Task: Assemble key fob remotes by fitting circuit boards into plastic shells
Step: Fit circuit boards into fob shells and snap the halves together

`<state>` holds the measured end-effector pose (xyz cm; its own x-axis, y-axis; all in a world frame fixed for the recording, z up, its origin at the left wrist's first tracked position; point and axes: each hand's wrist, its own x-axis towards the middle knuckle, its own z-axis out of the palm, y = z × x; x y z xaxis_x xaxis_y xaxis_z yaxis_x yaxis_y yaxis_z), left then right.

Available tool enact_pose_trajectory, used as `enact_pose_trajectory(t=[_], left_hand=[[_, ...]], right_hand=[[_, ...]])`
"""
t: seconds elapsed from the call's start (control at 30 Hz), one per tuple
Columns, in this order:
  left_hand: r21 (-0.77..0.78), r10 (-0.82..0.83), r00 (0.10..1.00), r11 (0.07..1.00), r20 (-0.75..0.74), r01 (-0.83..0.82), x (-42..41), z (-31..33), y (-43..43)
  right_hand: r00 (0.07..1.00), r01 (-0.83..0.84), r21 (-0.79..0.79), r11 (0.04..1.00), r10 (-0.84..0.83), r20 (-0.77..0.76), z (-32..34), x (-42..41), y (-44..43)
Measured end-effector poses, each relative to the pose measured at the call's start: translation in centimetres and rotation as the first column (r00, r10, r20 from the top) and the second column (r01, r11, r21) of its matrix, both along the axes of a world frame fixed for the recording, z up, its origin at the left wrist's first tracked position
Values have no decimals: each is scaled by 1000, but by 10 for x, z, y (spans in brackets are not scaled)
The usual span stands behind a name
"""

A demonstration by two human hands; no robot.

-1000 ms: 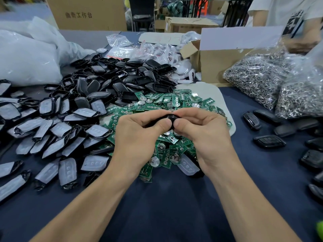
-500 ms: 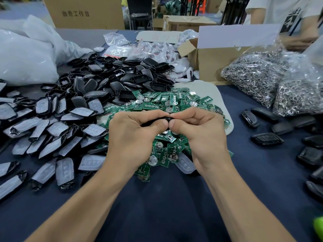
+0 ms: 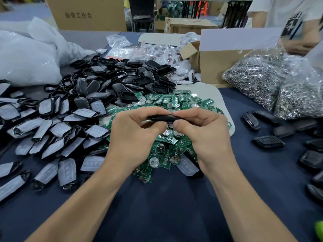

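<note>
Now | left hand point(image 3: 134, 135) and right hand point(image 3: 202, 135) both pinching one black shell point(image 3: 162, 117) edge-on, just above the green circuit boards point(image 3: 174, 102) | seam looks closed, hard to tell | loose shells point(image 3: 122, 81) at 10 o'clock

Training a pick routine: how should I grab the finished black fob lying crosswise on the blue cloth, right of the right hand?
Pinch the fob across its narrow width, by the two long edges, coming straight down. It lies flat, long axis left-right, with bare cloth along both edges.
</note>
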<state>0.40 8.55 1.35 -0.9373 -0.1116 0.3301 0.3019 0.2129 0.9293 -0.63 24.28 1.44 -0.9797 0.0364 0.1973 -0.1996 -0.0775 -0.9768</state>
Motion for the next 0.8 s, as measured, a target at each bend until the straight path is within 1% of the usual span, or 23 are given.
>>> enact_pose_trajectory(t=[0.17, 0.33, 0.43, 0.7, 0.8], left_hand=[[102, -33, 997, 994, -71, 40, 2, 0, 2], [86, -33, 994, 995, -108, 42, 4, 1, 9], [117, -18, 994, 993, -108, 31, 5, -1, 8], [76, 17, 997, 997, -76, -11, 5, -4, 8], [63, 37, 999, 997, -38, -34, 4, -5, 8]], right_hand=[[999, -21, -66, 998, 19, -30, 0, 1, 0], [1000, 3, -51, 999, -4, -26, -1, 1, -2], [999, 13, -39, 999, -15, -39, -3, 2, -6], [997, 57, -40, 998, -59, -41, -8, 4, -10], [998, 62, -58, 996, -64, -19, -9, 5, -11]])
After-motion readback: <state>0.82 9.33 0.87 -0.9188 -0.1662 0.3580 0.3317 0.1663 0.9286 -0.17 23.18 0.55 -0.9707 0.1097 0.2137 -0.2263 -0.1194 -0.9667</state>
